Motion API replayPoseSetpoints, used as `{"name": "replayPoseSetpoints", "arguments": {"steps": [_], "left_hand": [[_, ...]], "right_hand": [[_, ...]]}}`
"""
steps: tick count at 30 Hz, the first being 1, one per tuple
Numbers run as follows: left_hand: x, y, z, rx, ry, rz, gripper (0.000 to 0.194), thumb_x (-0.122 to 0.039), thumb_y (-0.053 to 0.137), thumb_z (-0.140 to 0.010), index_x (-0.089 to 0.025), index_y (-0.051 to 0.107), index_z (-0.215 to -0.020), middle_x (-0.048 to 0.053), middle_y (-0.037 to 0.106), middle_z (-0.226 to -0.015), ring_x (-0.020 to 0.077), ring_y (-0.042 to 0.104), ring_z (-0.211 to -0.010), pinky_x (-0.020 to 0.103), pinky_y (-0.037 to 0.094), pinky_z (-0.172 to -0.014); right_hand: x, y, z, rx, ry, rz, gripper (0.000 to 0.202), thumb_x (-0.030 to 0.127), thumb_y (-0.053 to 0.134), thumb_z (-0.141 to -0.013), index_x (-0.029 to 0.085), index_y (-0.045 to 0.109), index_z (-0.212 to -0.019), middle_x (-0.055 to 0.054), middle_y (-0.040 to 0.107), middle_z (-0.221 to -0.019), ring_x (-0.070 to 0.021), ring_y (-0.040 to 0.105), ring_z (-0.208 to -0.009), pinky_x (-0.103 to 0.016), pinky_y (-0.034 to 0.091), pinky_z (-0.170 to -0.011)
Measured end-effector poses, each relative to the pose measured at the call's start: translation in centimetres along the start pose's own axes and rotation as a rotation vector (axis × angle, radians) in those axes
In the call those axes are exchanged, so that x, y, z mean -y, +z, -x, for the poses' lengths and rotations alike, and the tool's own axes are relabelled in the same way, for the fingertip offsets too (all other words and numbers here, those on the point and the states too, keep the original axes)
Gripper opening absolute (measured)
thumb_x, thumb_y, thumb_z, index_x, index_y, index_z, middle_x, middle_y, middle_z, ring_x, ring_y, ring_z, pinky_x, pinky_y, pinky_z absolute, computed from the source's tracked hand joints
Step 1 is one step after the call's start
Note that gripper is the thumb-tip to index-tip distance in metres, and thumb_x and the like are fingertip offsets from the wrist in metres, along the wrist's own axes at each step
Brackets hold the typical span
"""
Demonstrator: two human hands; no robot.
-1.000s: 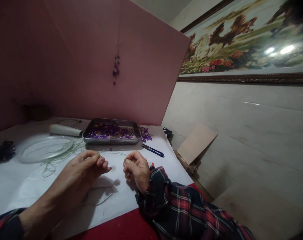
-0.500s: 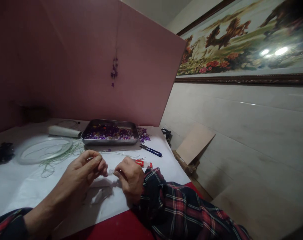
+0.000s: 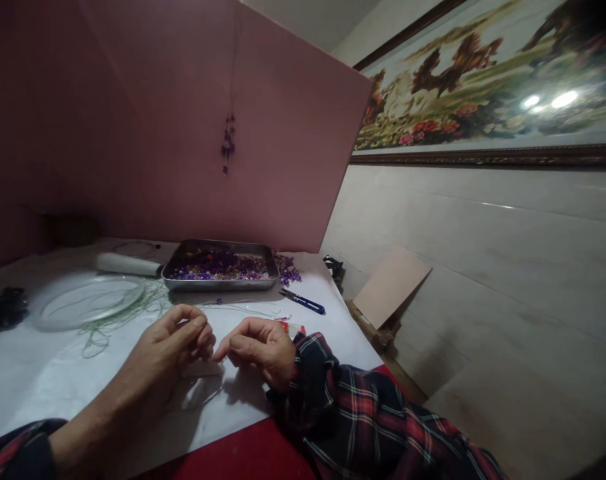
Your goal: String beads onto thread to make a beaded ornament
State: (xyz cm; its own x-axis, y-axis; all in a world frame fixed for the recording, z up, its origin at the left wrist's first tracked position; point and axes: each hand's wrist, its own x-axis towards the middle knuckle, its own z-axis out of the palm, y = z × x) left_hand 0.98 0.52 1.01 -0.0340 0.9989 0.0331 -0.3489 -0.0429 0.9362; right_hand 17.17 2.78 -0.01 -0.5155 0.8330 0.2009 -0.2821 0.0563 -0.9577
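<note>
Over the white table covering (image 3: 37, 373), my left hand (image 3: 183, 337) is closed, thumb and forefinger pinched together. Whatever it holds is hidden or too small to make out. Close on its right is my right hand (image 3: 260, 347), its forefinger reaching to the left fingertips and its thumb bent against that finger. Anything in this pinch is also too small to tell. Beneath the hands lies a shiny, whitish piece (image 3: 195, 392), possibly clear plastic. Behind the right hand shows part of a red and clear item (image 3: 295, 329), like a lighter.
A metal tray (image 3: 223, 285) of purple beads stands at the back, with more beads (image 3: 289, 270) beside it. Blue-handled thread snips (image 3: 303, 301) lie to the right. Leftward are a clear coil (image 3: 53, 323), green thread (image 3: 97, 340) and a white roll (image 3: 130, 265). A beaded strand (image 3: 227, 143) hangs behind.
My right hand has turned and shifted slightly right, its forefinger now stretched toward the left hand. The small clear thing seen between the hands earlier is hidden. My left hand has barely moved.
</note>
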Motion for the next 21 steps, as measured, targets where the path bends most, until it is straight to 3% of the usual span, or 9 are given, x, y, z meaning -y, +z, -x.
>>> {"name": "replayPoseSetpoints", "arguments": {"steps": [7,11,16,21], "left_hand": [[0.5,-0.2,-0.3,0.014,0.022,-0.216,0.025,-0.037,0.072,-0.069,-0.021,0.053,-0.067,-0.006,0.053,-0.045,0.0109,0.043,-0.044,0.022,0.032,-0.045],[0.1,0.4,0.0,-0.007,0.045,-0.288,0.021,-0.031,0.070,-0.067,-0.021,0.051,-0.063,-0.007,0.053,-0.042,0.0106,0.042,-0.041,0.023,0.030,-0.044],[-0.1,0.8,0.5,-0.020,0.044,-0.292,0.021,-0.027,0.067,-0.069,-0.021,0.049,-0.061,-0.008,0.050,-0.041,0.0098,0.039,-0.041,0.023,0.028,-0.045],[0.2,0.0,-0.1,0.073,0.105,-0.394,0.022,-0.041,0.066,-0.073,-0.022,0.057,-0.067,-0.006,0.051,-0.050,0.0120,0.040,-0.045,0.024,0.032,-0.045]], "right_hand": [[-0.2,0.5,0.1,-0.181,-0.011,0.147,0.020,0.031,0.067,-0.068,0.016,0.058,-0.059,0.001,0.062,-0.053,-0.0063,0.037,-0.044,-0.021,0.025,-0.044],[0.0,0.8,0.2,-0.241,-0.014,0.196,0.016,0.026,0.063,-0.067,0.016,0.058,-0.055,0.002,0.058,-0.048,-0.0057,0.033,-0.042,-0.020,0.022,-0.042],[0.0,0.9,0.4,-0.245,-0.013,0.222,0.018,0.028,0.063,-0.067,0.016,0.059,-0.056,0.002,0.060,-0.049,-0.0066,0.036,-0.043,-0.021,0.025,-0.044],[-0.1,0.7,0.2,-0.141,-0.015,0.160,0.028,0.040,0.069,-0.069,0.016,0.057,-0.061,0.002,0.062,-0.054,-0.0077,0.045,-0.048,-0.022,0.034,-0.050]]}}
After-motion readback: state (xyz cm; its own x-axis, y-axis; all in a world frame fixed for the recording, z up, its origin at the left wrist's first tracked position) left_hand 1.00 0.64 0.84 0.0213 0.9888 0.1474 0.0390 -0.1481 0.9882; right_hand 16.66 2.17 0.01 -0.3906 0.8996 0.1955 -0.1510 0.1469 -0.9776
